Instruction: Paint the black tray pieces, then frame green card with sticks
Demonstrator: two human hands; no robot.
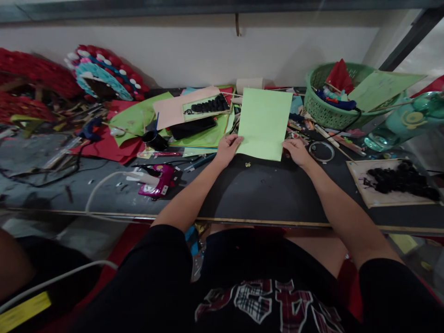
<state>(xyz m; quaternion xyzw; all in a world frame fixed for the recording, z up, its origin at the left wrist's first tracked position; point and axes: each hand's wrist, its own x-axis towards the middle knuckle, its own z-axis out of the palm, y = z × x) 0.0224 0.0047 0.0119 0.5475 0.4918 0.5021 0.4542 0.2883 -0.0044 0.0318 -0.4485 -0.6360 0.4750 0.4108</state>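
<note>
A light green sheet of paper (265, 122) is held up between my two hands, tilted above the dark table, its top edge pointing toward the wall. My left hand (228, 149) pinches its lower left edge between thumb and fingers. At the lower right corner, my right hand (294, 150) grips the paper in the same way. A tiny yellowish scrap (247, 164) lies on the table just below the sheet. Right of my right hand is a roll of clear tape (321, 151).
Left stand a black cup (155, 140), a magenta power strip (157, 181) with a white cable, and coloured papers (138, 115). Right are a green basket (324, 108), a clear bottle (388, 129) and a board with black pieces (391, 182). Another person's arm (12, 263) shows lower left.
</note>
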